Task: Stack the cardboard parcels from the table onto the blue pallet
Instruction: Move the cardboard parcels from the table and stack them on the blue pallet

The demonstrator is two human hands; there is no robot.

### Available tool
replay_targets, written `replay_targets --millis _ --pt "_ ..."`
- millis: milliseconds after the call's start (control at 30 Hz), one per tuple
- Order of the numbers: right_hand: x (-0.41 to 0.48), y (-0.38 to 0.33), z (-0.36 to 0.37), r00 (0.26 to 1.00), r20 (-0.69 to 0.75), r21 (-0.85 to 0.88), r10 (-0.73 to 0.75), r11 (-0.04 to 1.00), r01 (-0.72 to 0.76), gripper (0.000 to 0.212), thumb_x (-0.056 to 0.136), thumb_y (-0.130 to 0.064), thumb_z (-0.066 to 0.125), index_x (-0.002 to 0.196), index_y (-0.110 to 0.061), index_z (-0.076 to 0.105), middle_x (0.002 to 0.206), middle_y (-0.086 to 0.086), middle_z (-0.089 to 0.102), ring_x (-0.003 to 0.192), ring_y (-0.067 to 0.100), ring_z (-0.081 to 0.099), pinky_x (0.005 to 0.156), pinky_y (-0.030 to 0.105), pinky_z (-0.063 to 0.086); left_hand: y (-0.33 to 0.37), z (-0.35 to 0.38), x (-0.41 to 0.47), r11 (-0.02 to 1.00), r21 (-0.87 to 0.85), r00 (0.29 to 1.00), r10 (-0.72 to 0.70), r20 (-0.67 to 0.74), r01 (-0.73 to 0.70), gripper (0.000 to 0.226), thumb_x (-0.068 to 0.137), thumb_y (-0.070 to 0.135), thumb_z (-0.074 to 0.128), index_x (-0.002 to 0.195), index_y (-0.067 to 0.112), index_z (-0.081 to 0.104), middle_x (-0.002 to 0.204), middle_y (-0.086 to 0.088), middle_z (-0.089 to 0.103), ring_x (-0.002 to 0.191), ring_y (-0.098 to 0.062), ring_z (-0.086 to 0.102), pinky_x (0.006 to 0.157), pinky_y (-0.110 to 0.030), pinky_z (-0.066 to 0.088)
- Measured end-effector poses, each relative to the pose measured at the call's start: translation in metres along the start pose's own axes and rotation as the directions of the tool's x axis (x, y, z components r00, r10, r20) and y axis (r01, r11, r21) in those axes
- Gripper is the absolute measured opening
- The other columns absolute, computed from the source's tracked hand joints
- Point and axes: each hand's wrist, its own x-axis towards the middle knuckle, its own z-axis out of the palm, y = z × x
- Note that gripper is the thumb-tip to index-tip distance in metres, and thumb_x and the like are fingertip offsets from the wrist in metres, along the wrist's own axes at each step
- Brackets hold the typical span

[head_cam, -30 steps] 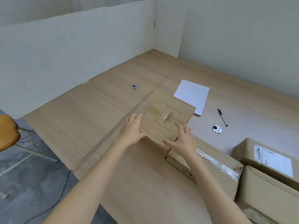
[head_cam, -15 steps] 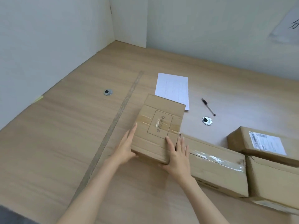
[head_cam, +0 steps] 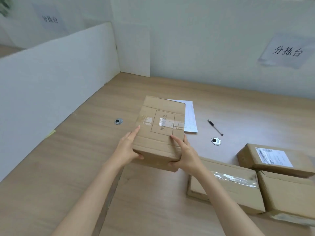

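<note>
A brown cardboard parcel (head_cam: 160, 126) with clear tape and a printed rectangle on top is held above the wooden table (head_cam: 51, 167), its near end raised. My left hand (head_cam: 127, 149) grips its near left corner and my right hand (head_cam: 185, 153) grips its near right corner. Three other parcels lie on the table at the right: a long taped parcel (head_cam: 226, 188), a labelled parcel (head_cam: 276, 158) behind it, and a third parcel (head_cam: 289, 195) at the frame's right edge. The blue pallet is not in view.
A white sheet of paper (head_cam: 190, 116) lies partly behind the held parcel, with a pen (head_cam: 215, 127) to its right. Two round metal cable holes (head_cam: 118, 121) (head_cam: 216, 141) sit in the tabletop. White partition boards (head_cam: 51, 79) wall the left and back.
Both hands closed on the parcel's near corners and lifted it off the table, away from the long taped parcel. My view tilted up, showing more of the back wall.
</note>
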Motion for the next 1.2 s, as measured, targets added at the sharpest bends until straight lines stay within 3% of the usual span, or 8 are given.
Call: replay_targets --millis 100,233,367,600,700,833,1133,1200 --pt "0.001 -0.029 -0.038 0.999 -0.016 0.036 -0.035 0.999 0.036 0.105 0.061 -0.021 0.085 0.145 -0.045 0.027 0.158 0.0 0.011 0.124 0.021 0.046 0.084 0.025 0.041 0.037 -0.036 -0.004 0.998 0.06 0.999 0.028 -0.035 -0.026 0.121 0.055 0.016 0.091 0.151 0.033 0.02 0.144 0.001 0.041 0.135 -0.02 0.033 0.104 -0.03 0.034" --pt "-0.008 -0.062 -0.09 0.993 -0.077 0.056 -0.093 0.994 0.097 0.104 0.059 -0.027 0.089 0.144 -0.041 0.03 0.132 -0.012 0.028 0.115 0.011 0.041 0.084 0.029 0.044 0.085 -0.072 -0.015 0.987 0.137 0.993 0.095 -0.063 -0.086 0.122 0.052 0.025 0.093 0.152 0.027 0.022 0.146 0.0 0.042 0.135 -0.021 0.036 0.106 -0.034 0.036" --pt "-0.023 -0.079 -0.13 0.983 -0.136 0.016 -0.119 0.992 0.123 0.106 0.053 -0.038 0.09 0.142 -0.041 0.032 0.14 -0.01 0.03 0.121 0.016 0.043 0.093 0.04 0.048 0.126 -0.09 -0.033 0.98 0.151 0.986 0.144 -0.084 -0.13 0.122 0.052 0.029 0.093 0.152 0.026 0.023 0.144 -0.004 0.044 0.134 -0.023 0.038 0.104 -0.033 0.036" --pt "-0.059 -0.074 -0.184 0.967 -0.223 0.007 -0.124 0.992 0.129 0.108 0.047 -0.039 0.092 0.141 -0.038 0.038 0.138 -0.008 0.039 0.127 0.02 0.042 0.106 0.044 0.038 0.188 -0.091 -0.061 0.962 0.176 0.972 0.224 -0.075 -0.208 0.118 0.055 0.029 0.092 0.151 0.023 0.024 0.146 -0.007 0.041 0.136 -0.024 0.034 0.107 -0.032 0.031" --pt "-0.083 -0.057 -0.209 0.964 -0.249 0.007 -0.094 0.995 0.099 0.113 0.038 -0.051 0.088 0.139 -0.044 0.038 0.144 -0.007 0.038 0.13 0.02 0.039 0.109 0.043 0.035 0.219 -0.077 -0.071 0.951 0.19 0.966 0.255 -0.048 -0.242 0.117 0.054 0.031 0.092 0.151 0.022 0.026 0.146 -0.007 0.042 0.135 -0.024 0.035 0.107 -0.033 0.031" --pt "-0.129 -0.029 -0.248 0.958 -0.279 0.023 -0.072 0.996 0.082 0.105 0.051 -0.033 0.094 0.141 -0.036 0.041 0.14 -0.011 0.042 0.128 0.015 0.04 0.107 0.039 0.037 0.264 -0.047 -0.085 0.934 0.213 0.954 0.298 -0.016 -0.288 0.118 0.052 0.035 0.093 0.15 0.023 0.028 0.145 -0.005 0.043 0.135 -0.024 0.036 0.107 -0.034 0.034" --pt "-0.287 0.068 -0.367 0.929 -0.369 -0.033 -0.004 0.999 -0.008 0.1 0.059 -0.032 0.091 0.143 -0.036 0.037 0.141 -0.007 0.041 0.125 0.018 0.041 0.101 0.038 0.042 0.415 0.075 -0.157 0.88 0.228 0.908 0.414 0.065 -0.417 0.111 0.058 0.04 0.089 0.148 0.027 0.026 0.139 -0.005 0.047 0.127 -0.026 0.043 0.101 -0.037 0.039" --pt "-0.334 0.096 -0.399 0.921 -0.389 -0.027 0.02 0.999 -0.033 0.099 0.061 -0.03 0.09 0.143 -0.037 0.037 0.14 -0.008 0.042 0.123 0.017 0.043 0.094 0.031 0.044 0.453 0.112 -0.18 0.872 0.21 0.896 0.436 0.079 -0.443 0.106 0.06 0.039 0.088 0.147 0.028 0.028 0.136 -0.006 0.047 0.126 -0.026 0.042 0.099 -0.038 0.039"
